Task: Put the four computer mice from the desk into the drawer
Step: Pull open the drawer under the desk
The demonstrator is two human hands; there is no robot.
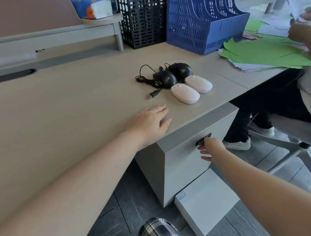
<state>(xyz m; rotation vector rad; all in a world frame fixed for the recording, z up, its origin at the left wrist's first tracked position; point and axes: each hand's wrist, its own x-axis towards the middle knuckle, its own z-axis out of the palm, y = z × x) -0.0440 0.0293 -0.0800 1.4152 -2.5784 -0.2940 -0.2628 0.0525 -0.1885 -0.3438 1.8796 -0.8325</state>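
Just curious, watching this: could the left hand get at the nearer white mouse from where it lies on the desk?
Probably yes. The left hand lies flat on the desk, with only bare desktop between it and the nearer white mouse; the USB plug lies off to the side.

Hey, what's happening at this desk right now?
A person is about to open the drawer: the right hand reaches for its handle, while the left hand rests flat on the desk. The drawer looks shut. Two black mice and two white mice lie untouched on the desk.
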